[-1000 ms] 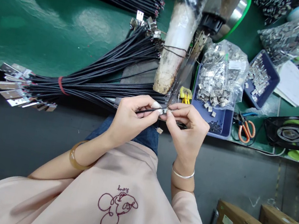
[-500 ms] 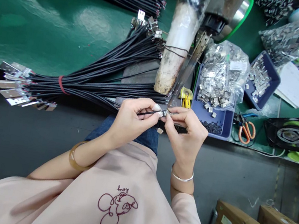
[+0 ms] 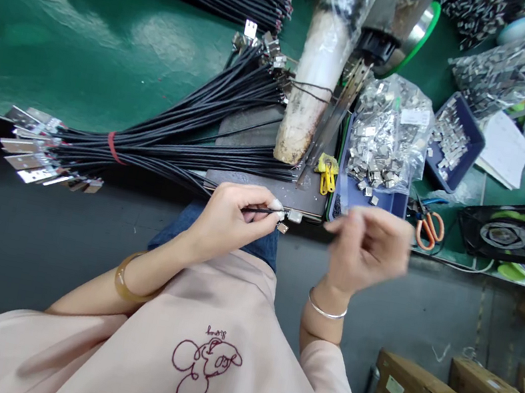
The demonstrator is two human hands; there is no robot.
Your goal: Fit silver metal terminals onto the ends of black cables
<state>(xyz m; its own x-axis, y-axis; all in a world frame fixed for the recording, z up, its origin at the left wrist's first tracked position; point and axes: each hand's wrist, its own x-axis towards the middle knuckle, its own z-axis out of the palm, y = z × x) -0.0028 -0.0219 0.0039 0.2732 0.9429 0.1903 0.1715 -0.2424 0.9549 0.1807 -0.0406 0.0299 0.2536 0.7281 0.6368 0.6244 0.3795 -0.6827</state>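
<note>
My left hand (image 3: 231,218) pinches a black cable (image 3: 260,210) between thumb and fingertips at the bench edge. A silvery metal connector (image 3: 294,216) sticks out to the right of the fingertips, and a second small connector (image 3: 282,228) hangs just below them. Smeared by motion, my right hand (image 3: 368,249) is in front of the blue tray (image 3: 399,206); its fingers look curled, and what they hold, if anything, cannot be made out. Small metal shells spill from a clear bag (image 3: 391,128) in that tray. Left of my hands lies a bundle of black cables (image 3: 167,129) with metal plugs.
A white plastic-wrapped tube (image 3: 309,89) and a metal strip (image 3: 334,121) slant down over the grey plate (image 3: 269,187). A yellow tool (image 3: 327,173) lies beside the tray. Further right are orange-handled pliers (image 3: 430,231), a black fan (image 3: 510,233) and another blue tray (image 3: 467,158).
My right hand has let go of the cable end and moved right to the blue tray's front. My left hand stays put with the cable, and the connector at its end now shows.
</note>
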